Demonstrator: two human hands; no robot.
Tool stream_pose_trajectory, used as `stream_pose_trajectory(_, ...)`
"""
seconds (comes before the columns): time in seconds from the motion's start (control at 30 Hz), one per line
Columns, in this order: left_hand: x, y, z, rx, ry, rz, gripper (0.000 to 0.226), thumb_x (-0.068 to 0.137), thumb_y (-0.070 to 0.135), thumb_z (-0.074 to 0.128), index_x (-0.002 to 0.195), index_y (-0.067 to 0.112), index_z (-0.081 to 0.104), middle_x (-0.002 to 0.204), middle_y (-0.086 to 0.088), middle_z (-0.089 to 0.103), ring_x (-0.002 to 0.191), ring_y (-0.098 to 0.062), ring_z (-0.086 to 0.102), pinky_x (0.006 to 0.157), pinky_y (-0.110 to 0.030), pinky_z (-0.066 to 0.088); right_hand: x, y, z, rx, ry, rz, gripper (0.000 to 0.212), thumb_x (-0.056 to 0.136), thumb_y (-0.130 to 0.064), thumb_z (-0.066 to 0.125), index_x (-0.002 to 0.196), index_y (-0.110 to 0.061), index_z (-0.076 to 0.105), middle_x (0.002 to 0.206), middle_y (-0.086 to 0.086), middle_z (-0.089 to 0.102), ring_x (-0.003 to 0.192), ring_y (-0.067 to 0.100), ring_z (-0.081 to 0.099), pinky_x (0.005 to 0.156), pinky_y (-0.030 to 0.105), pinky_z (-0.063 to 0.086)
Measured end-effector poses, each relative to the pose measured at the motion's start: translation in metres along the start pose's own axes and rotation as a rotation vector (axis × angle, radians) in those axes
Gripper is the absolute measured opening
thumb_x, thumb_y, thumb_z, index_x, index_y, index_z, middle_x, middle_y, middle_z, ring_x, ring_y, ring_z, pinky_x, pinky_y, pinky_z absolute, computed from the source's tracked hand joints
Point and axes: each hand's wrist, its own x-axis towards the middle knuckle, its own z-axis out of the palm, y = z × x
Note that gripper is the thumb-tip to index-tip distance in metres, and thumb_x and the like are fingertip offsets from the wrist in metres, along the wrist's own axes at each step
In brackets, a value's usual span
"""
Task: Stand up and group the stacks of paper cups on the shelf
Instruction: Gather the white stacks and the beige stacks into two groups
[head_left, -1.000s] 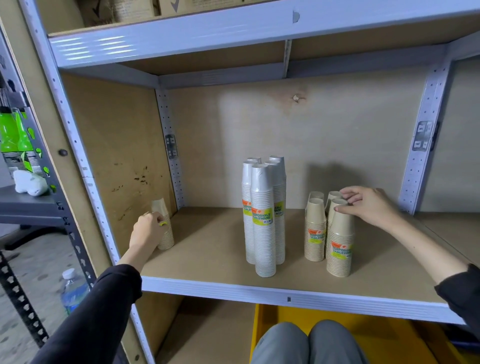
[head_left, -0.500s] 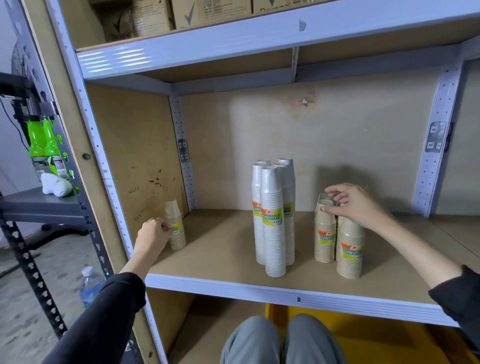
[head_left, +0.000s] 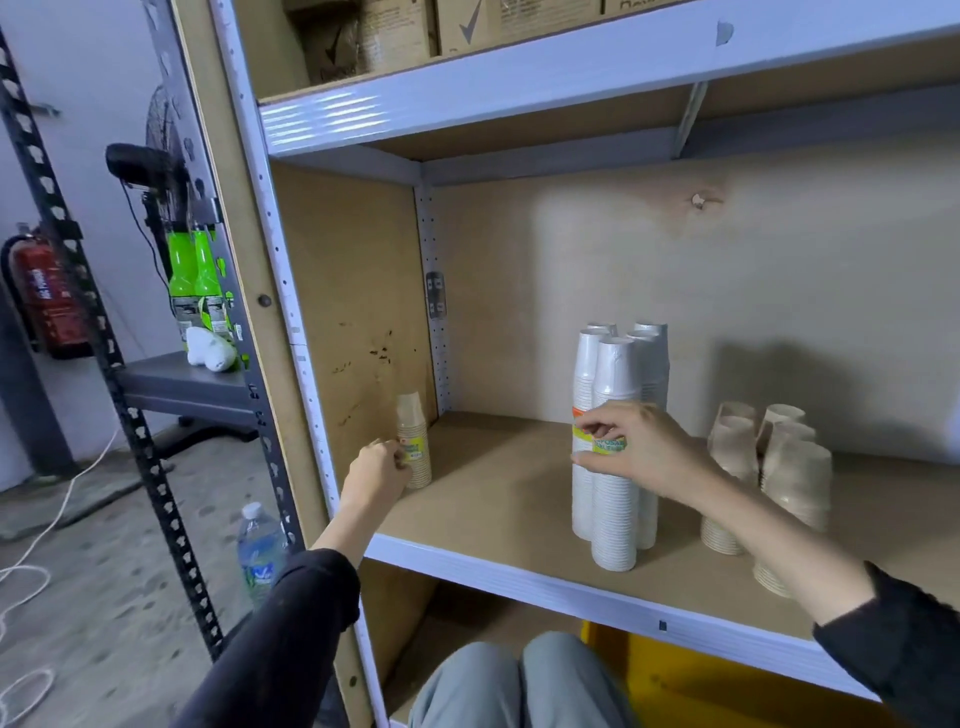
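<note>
On the wooden shelf (head_left: 498, 499) a cluster of tall white cup stacks (head_left: 615, 499) stands near the middle. My right hand (head_left: 639, 447) is around the front white stack at its label, fingers curled on it. At the far left, against the side wall, stands a short brown cup stack (head_left: 414, 441); my left hand (head_left: 376, 470) grips its lower part. Several short brown cup stacks (head_left: 779, 478) stand grouped at the right, partly behind my right forearm.
The shelf has a white metal front rail (head_left: 571, 587) and a low shelf above with cardboard boxes (head_left: 467, 26). A water bottle (head_left: 258, 551) stands on the floor at left. A yellow bin (head_left: 727, 680) sits below. My knees show at the bottom.
My right hand left the brown stacks at the right and moved left onto the front white stack. My left hand stays on the small brown stack. The view shifted left.
</note>
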Motion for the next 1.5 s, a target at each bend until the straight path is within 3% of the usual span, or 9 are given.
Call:
stream_pose_trajectory(0.23,0.002,-0.007,0.006,0.028,-0.036,0.015,0.024,0.085,0.008,0.055,0.105,0.000,0.065,0.094,-0.008,0.055,0.097,-0.035,0.062,0.081,-0.034,0.051,0.035,-0.002,0.073,0.022,-0.128,-0.024,0.033,0.078,-0.021,0.070,0.108,-0.007,0.066,0.102,0.006,0.065,0.088,0.012,0.051,0.086,0.025,0.044)
stream_pose_trajectory(0.37,0.002,-0.014,0.020,0.035,-0.077,0.012,0.025,0.086,0.010,0.055,0.108,0.001,0.064,0.111,-0.015,0.061,0.099,-0.033,0.061,0.083,-0.034,0.050,0.051,0.005,0.117,0.010,-0.201,0.036,0.036,0.080,-0.022,0.067,0.113,-0.006,0.063,0.095,-0.004,0.053,0.089,0.009,0.046,0.089,0.027,0.043)
stream_pose_trajectory(0.53,0.005,-0.025,0.041,0.084,-0.173,-0.004,0.028,0.088,0.011,0.052,0.113,0.000,0.059,0.119,-0.014,0.057,0.105,-0.031,0.058,0.084,-0.033,0.049,0.078,0.011,0.155,0.022,-0.204,0.113,0.038,0.079,-0.024,0.067,0.114,-0.007,0.063,0.111,0.008,0.065,0.097,0.018,0.056,0.083,0.024,0.040)
stream_pose_trajectory(0.77,0.028,-0.042,0.065,0.097,-0.250,-0.013,0.034,0.090,0.011,0.047,0.123,0.004,0.055,0.128,-0.011,0.054,0.114,-0.028,0.055,0.093,-0.033,0.045,0.133,0.004,0.189,0.095,-0.173,0.224,0.045,0.078,-0.026,0.069,0.118,-0.007,0.061,0.116,0.012,0.065,0.110,0.024,0.058,0.090,0.028,0.044)
stream_pose_trajectory(1.17,0.046,-0.064,0.097,0.194,-0.358,0.060,0.034,0.093,0.009,0.038,0.123,0.001,0.052,0.132,-0.012,0.049,0.120,-0.028,0.049,0.096,-0.036,0.041,0.214,-0.015,0.226,0.198,-0.149,0.261,0.084,0.073,-0.040,0.073,0.138,0.000,0.036,0.138,0.017,0.050,0.126,0.030,0.048,0.103,0.041,0.045)
stream_pose_trajectory(1.3,0.047,-0.068,0.099,0.223,-0.370,0.060,0.033,0.094,0.009,0.036,0.119,-0.002,0.053,0.129,-0.015,0.050,0.119,-0.030,0.048,0.097,-0.036,0.039,0.227,-0.020,0.239,0.243,-0.128,0.297,0.074,0.076,-0.029,0.072,0.134,0.002,0.039,0.133,0.018,0.053,0.123,0.030,0.050,0.099,0.036,0.045)
stream_pose_trajectory(1.5,0.049,-0.074,0.097,0.224,-0.386,0.092,0.033,0.094,0.012,0.039,0.121,0.001,0.054,0.128,-0.014,0.051,0.119,-0.029,0.049,0.095,-0.035,0.041,0.230,-0.024,0.244,0.289,-0.109,0.317,0.055,0.075,-0.024,0.073,0.121,0.000,0.055,0.123,0.015,0.061,0.114,0.030,0.056,0.095,0.039,0.049)
